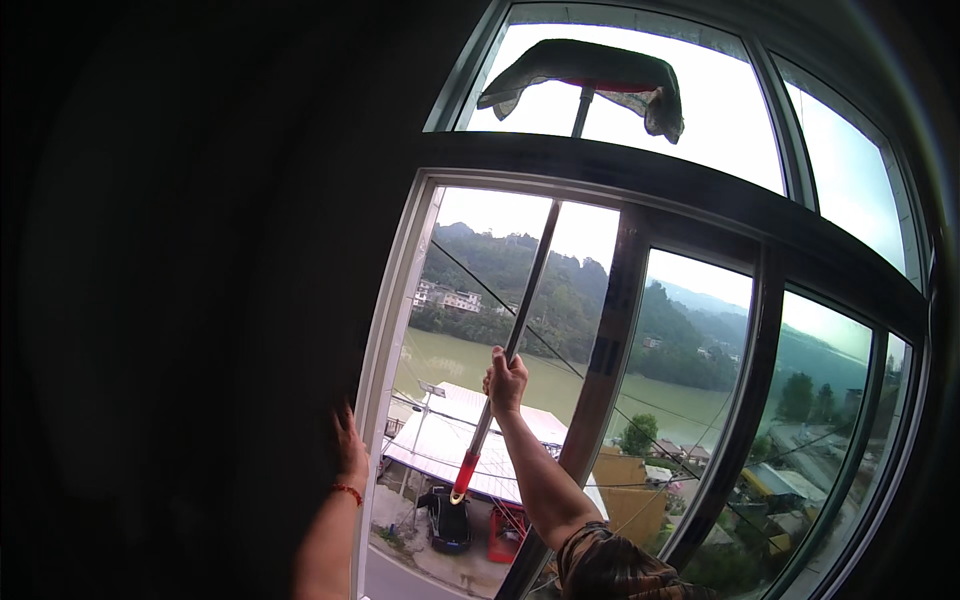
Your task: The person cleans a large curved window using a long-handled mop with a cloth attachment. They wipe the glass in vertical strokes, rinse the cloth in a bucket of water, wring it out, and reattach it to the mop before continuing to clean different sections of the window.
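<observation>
My right hand (507, 381) grips a long metal pole (531, 285) with a red end grip (466, 474), reaching out through the open window section. At the pole's top, a dark cloth (592, 61) drapes over a red head, seen through the upper window pane (720, 97). The cloth hangs down on both sides; whether it touches the glass I cannot tell. My left hand (350, 446), with a red bracelet on its wrist, rests against the dark wall beside the white window frame (381, 352), holding nothing. Its fingers are partly lost in shadow.
A dark crossbar (600, 161) separates the upper panes from the sliding sashes (694, 405) on the right. Outside and far below lie a white metal roof (442, 427), a parked black car (451, 523) and a river (465, 356). Cables (555, 349) cross the view outside.
</observation>
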Demonstrator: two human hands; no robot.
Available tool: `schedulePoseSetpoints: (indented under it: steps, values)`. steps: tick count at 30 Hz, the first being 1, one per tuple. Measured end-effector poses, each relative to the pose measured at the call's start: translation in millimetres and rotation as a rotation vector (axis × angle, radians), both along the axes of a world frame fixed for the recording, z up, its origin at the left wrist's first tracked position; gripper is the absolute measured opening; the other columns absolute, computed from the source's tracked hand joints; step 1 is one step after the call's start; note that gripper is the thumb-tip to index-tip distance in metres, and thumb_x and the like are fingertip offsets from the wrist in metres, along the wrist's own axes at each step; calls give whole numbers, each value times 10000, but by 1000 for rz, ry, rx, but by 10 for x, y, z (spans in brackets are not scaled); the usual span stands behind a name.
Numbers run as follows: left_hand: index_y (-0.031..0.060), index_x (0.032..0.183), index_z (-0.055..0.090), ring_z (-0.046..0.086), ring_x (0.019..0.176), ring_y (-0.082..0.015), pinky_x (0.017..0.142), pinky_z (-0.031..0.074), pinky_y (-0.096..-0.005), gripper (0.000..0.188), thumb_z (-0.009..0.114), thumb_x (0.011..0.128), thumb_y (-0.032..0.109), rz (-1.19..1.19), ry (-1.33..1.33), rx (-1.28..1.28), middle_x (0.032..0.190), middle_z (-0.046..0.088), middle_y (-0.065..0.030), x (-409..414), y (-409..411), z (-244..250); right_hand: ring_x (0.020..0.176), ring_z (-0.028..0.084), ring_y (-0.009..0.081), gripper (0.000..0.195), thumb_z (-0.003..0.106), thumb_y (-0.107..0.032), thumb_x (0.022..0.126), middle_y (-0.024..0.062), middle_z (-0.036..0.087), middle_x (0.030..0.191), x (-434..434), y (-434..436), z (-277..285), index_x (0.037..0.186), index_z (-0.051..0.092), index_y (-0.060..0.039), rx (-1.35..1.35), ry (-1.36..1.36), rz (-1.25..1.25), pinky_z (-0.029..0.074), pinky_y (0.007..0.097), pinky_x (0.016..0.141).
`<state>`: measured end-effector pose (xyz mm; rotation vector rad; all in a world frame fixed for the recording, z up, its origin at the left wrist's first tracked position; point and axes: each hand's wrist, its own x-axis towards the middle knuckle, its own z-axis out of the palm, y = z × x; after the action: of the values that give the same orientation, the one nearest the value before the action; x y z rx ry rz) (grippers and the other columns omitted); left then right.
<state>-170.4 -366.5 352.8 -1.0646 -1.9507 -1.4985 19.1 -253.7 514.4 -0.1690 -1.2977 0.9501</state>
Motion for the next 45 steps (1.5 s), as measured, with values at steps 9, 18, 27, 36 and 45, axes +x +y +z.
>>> schedulePoseSetpoints:
  steps: [9,18,27,36,45]
  values:
    - [181,1402,131,188,1312,-326,1092,179,-397,919,688,681,58,-74,-29,42,1427,154,-168,85,172,36,323,398,96,283,563,-271,840,2,403,467,283,300,981,686,407,-92,161,48,-387,298,249,282]
    - [147,1397,157,194,1310,-328,1091,176,-409,872,648,687,20,89,65,-22,1424,168,-161,128,-18,72,328,421,121,261,539,-211,798,24,419,441,599,34,2388,617,431,-59,180,157,-518,328,274,302]
    - [168,1398,152,286,1272,-325,1053,278,-387,974,742,629,74,101,62,-15,1400,226,-162,140,8,80,332,448,137,306,567,-265,811,38,450,449,270,796,1798,632,462,-40,287,238,-766,349,280,310]
    - [168,1400,138,279,1278,-317,1055,276,-386,984,741,628,75,201,53,-81,1406,224,-144,53,10,-37,695,612,325,313,541,-286,752,188,621,701,429,391,2325,723,605,19,115,149,-780,454,407,660]
    - [162,1403,120,239,1297,-320,1067,247,-398,994,732,625,73,235,105,-77,1428,176,-139,66,-70,28,697,643,297,254,544,-232,750,183,630,688,575,-15,2354,740,617,11,170,97,-1121,501,366,624]
